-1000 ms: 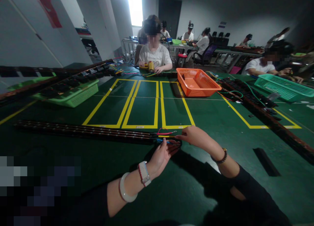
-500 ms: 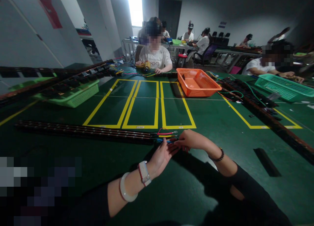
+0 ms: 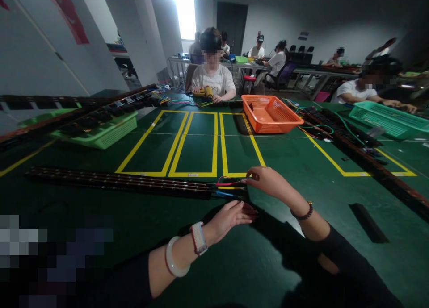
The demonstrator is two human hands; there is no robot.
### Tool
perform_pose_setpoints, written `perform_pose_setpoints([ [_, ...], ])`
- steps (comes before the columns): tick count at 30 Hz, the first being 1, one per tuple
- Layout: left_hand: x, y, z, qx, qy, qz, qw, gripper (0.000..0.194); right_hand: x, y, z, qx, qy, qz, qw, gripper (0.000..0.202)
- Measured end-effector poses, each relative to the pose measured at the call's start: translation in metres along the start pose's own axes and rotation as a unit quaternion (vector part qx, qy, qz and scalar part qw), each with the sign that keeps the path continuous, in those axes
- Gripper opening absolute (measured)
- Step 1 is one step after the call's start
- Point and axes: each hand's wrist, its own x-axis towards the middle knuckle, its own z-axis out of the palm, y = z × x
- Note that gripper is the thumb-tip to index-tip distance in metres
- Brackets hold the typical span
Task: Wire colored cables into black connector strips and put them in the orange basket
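Observation:
Several long dark strips [image 3: 134, 181] lie side by side on the green table, with short coloured leads coming out of their right end. My right hand [image 3: 270, 181] pinches the end of the red wire [image 3: 228, 184]. Just below it a yellow wire [image 3: 230, 188] and a blue wire [image 3: 224, 194] rest free, their tips close together. My left hand [image 3: 231, 217] is open below the blue wire, fingers stretched to the right and apart from the leads.
An orange basket [image 3: 273, 128] stands beyond my right hand, past yellow taped boxes. Green baskets [image 3: 112, 134] sit left and right, the left one under wired strips. A dark flat piece [image 3: 368, 223] lies at right. Across the table a person [image 3: 212, 76] handles a yellow object.
My left hand has come off the blue wire, dropped lower and opened out. My right hand has moved up from the blue wire to the end of the red wire.

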Motion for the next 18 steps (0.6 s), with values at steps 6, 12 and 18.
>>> perform_pose_setpoints([
  [6, 0.003, 0.0, -0.002, -0.028, 0.0, -0.006, 1.0, 0.027, 0.009, -0.016, 0.034, 0.136, -0.071, -0.121, 0.981, 0.034],
  [12, 0.005, 0.001, -0.007, -0.103, -0.026, 0.006, 0.994, 0.021, 0.011, -0.02, 0.047, 0.171, -0.111, -0.094, 0.974, 0.03],
  [18, 0.007, -0.001, -0.009, -0.153, -0.016, 0.011, 0.988, 0.033, 0.012, -0.015, 0.055, 0.122, -0.075, -0.132, 0.981, 0.014],
])
